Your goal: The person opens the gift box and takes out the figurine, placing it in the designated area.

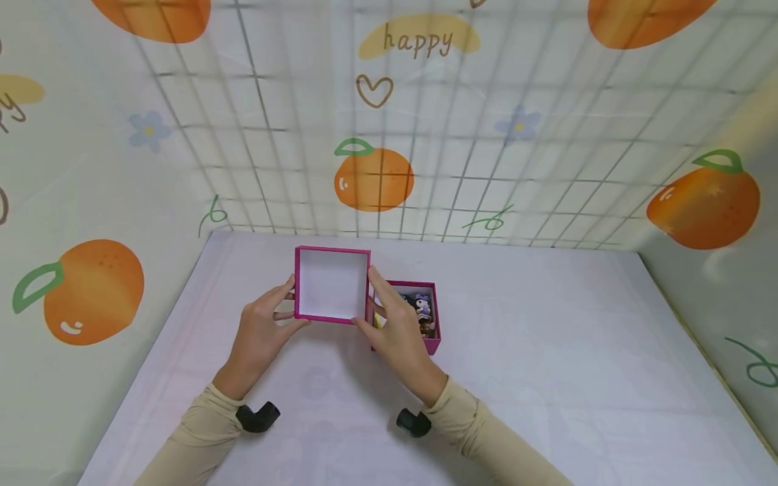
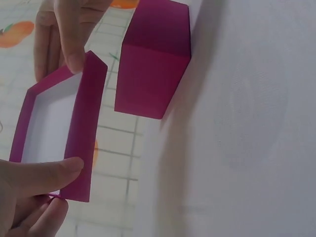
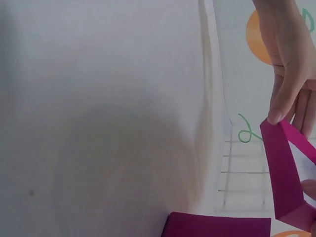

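Both hands hold up a square magenta box lid (image 1: 333, 320), tilted so that its white inside faces the head camera. My left hand (image 1: 258, 334) grips its left side, with the thumb at the lower left corner. At the right side my right hand (image 1: 398, 331) holds it, thumb on the lower right corner. Behind the right hand stands an open magenta box (image 1: 434, 344) on the table. Inside it lies a small figure in white, purple and black (image 1: 422, 307), with other small items partly hidden by the hand. In the left wrist view the lid (image 2: 84, 133) is apart from the box (image 2: 150, 74).
A pale cloth covers the table (image 1: 547, 351). At the back rises a white curtain (image 1: 273, 135) printed with oranges, with a dark wire grid showing through it. Black wrist cameras (image 1: 258, 417) sit on both forearms.
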Tool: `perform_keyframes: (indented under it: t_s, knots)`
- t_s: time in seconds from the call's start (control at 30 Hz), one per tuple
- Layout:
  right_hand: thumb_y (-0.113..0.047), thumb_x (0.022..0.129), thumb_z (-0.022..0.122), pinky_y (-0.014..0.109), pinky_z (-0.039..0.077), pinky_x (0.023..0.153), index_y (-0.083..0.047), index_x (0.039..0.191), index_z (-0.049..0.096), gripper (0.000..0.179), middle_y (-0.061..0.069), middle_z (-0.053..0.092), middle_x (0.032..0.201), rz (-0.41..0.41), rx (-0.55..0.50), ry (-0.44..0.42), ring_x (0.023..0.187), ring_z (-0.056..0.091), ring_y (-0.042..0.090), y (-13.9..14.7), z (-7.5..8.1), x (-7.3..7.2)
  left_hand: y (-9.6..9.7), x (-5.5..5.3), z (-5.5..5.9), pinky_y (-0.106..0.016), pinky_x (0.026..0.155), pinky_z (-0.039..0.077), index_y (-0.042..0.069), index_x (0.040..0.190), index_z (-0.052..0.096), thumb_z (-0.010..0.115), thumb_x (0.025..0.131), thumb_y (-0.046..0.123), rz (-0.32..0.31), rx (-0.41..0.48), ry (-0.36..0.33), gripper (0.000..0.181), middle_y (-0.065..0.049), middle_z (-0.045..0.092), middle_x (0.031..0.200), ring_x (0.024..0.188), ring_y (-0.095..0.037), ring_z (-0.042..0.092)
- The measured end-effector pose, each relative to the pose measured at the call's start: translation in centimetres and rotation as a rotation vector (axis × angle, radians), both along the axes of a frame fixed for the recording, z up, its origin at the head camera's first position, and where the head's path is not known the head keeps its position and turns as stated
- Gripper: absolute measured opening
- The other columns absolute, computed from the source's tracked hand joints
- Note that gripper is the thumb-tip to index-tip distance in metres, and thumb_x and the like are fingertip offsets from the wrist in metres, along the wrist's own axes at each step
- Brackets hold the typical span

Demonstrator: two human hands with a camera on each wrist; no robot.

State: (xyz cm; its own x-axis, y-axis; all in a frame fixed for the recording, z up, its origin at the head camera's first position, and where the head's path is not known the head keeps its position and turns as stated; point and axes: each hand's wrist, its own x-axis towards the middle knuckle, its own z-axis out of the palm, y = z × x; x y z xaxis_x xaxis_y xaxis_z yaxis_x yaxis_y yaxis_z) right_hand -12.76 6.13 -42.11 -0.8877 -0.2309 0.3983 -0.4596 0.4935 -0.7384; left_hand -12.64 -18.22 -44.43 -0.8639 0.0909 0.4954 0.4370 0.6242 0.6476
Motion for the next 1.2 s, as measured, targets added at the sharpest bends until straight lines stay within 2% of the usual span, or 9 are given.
perform_keyframes:
  t_s: [0.1, 0.17, 0.27, 0.33, 0.43, 0.47, 0.67, 0.9, 1.2]
  knots:
    - [-0.002, 0.080, 0.086, 0.037, 0.059, 0.095, -0.011, 0.161, 0.034, 0.096, 0.006, 0.037, 0.167, 0.008, 0.018, -0.029, 0.147, 0.049, 0.029, -0.1, 0.0, -0.1, -0.4, 0.0, -0.1, -0.037, 0.074, 0.064, -0.002, 0.144, 0.058, 0.094, 0.065, -0.003, -0.017, 0.012, 0.018, 0.087, -0.020, 0.072, 0.129, 0.111, -0.034, 0.073]
    - [-0.004, 0.079, 0.088, 0.047, 0.054, 0.103, -0.009, 0.162, 0.033, 0.099, 0.009, 0.037, 0.167, 0.007, 0.054, -0.045, 0.140, 0.056, 0.029, -0.3, -0.1, -0.2, -0.7, 0.0, -0.1, -0.035, 0.074, 0.064, -0.002, 0.143, 0.059, 0.094, 0.065, -0.003, -0.028, 0.017, 0.020, 0.086, -0.020, 0.072, 0.129, 0.113, -0.034, 0.073]
    - [-0.006, 0.077, 0.090, 0.059, 0.045, 0.112, -0.006, 0.162, 0.032, 0.103, 0.013, 0.038, 0.166, 0.003, 0.113, -0.055, 0.132, 0.063, 0.030, -0.5, -0.1, -0.3, -1.1, 0.1, 0.0, -0.031, 0.073, 0.063, -0.001, 0.142, 0.060, 0.094, 0.066, -0.003, -0.040, 0.031, -0.009, 0.083, -0.020, 0.072, 0.128, 0.113, -0.034, 0.074]
    - [-0.007, 0.077, 0.091, 0.066, 0.037, 0.117, -0.005, 0.161, 0.032, 0.103, 0.014, 0.038, 0.166, -0.003, 0.142, -0.058, 0.135, 0.061, 0.030, -0.7, -0.1, -0.3, -1.4, 0.1, 0.1, -0.030, 0.073, 0.063, -0.001, 0.142, 0.060, 0.093, 0.066, -0.004, -0.052, 0.047, -0.040, 0.083, -0.021, 0.072, 0.128, 0.113, -0.035, 0.074]
    - [-0.006, 0.077, 0.091, 0.064, 0.038, 0.118, -0.002, 0.160, 0.033, 0.102, 0.015, 0.038, 0.165, -0.006, 0.162, -0.071, 0.147, 0.049, 0.032, -0.9, -0.2, -0.3, -1.7, 0.1, 0.1, -0.031, 0.073, 0.063, -0.002, 0.142, 0.059, 0.092, 0.066, -0.007, -0.068, 0.056, -0.083, 0.083, -0.023, 0.071, 0.128, 0.112, -0.037, 0.073]
    - [-0.006, 0.077, 0.091, 0.059, 0.040, 0.119, -0.002, 0.160, 0.033, 0.101, 0.015, 0.038, 0.166, -0.005, 0.168, -0.083, 0.149, 0.045, 0.033, -1.0, -0.2, -0.3, -1.8, 0.1, 0.1, -0.032, 0.073, 0.063, -0.002, 0.142, 0.059, 0.092, 0.066, -0.007, -0.070, 0.053, -0.093, 0.083, -0.024, 0.071, 0.127, 0.112, -0.037, 0.073]
    - [-0.009, 0.077, 0.092, 0.052, 0.039, 0.121, 0.000, 0.159, 0.035, 0.100, 0.017, 0.041, 0.164, 0.008, 0.273, -0.158, 0.149, 0.044, 0.038, -1.6, 0.0, -0.7, -2.5, 0.0, -0.3, -0.045, 0.083, 0.063, 0.000, 0.141, 0.061, 0.094, 0.067, -0.001, -0.052, -0.027, -0.164, 0.081, -0.022, 0.073, 0.125, 0.111, -0.036, 0.074]
    - [-0.012, 0.076, 0.093, 0.051, 0.039, 0.122, 0.001, 0.158, 0.037, 0.100, 0.019, 0.046, 0.160, 0.033, 0.312, -0.277, 0.148, 0.046, 0.037, -2.8, 0.4, -1.5, -3.4, 0.1, 0.1, -0.054, 0.108, 0.051, -0.001, 0.139, 0.062, 0.095, 0.068, 0.009, 0.006, -0.096, -0.333, 0.079, -0.020, 0.075, 0.120, 0.124, -0.039, 0.067]
    - [-0.012, 0.073, 0.095, 0.047, 0.049, 0.114, 0.005, 0.154, 0.042, 0.099, 0.023, 0.056, 0.150, 0.062, 0.401, -0.404, 0.132, 0.058, 0.033, -3.8, 0.5, -2.4, -3.8, -0.2, 0.3, -0.058, 0.114, 0.045, -0.004, 0.137, 0.063, 0.095, 0.071, 0.016, 0.002, -0.126, -0.589, 0.076, -0.020, 0.073, 0.125, 0.132, -0.042, 0.060]
